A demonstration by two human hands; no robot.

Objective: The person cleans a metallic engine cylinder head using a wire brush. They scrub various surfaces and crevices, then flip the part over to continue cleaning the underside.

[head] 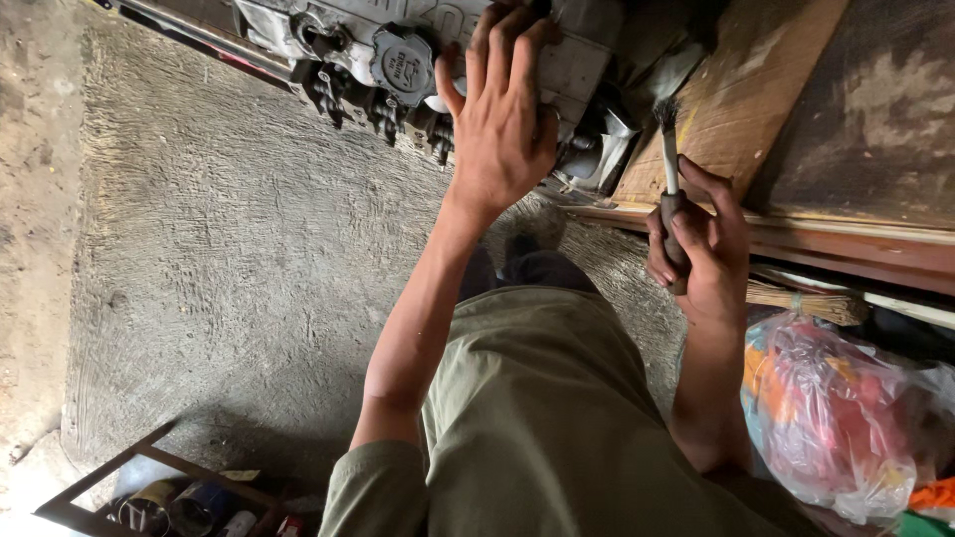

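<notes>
My left hand point(502, 119) rests flat, fingers spread, on a grey metal engine block point(378, 50) that stands on the concrete floor at the top of the view. A round grey filler cap point(403, 65) sits just left of my thumb. My right hand point(696, 239) grips the dark handle of a small paintbrush point(668, 149), bristles pointing up, held to the right of the engine and near a wooden board. My olive shirt fills the lower middle.
A wooden board point(741, 89) and a plank edge point(846, 249) lie at the right. A clear plastic bag of colourful things point(836, 418) and a straw broom point(806, 303) sit lower right. A metal frame with tins point(169, 497) stands lower left on rough concrete point(229, 249).
</notes>
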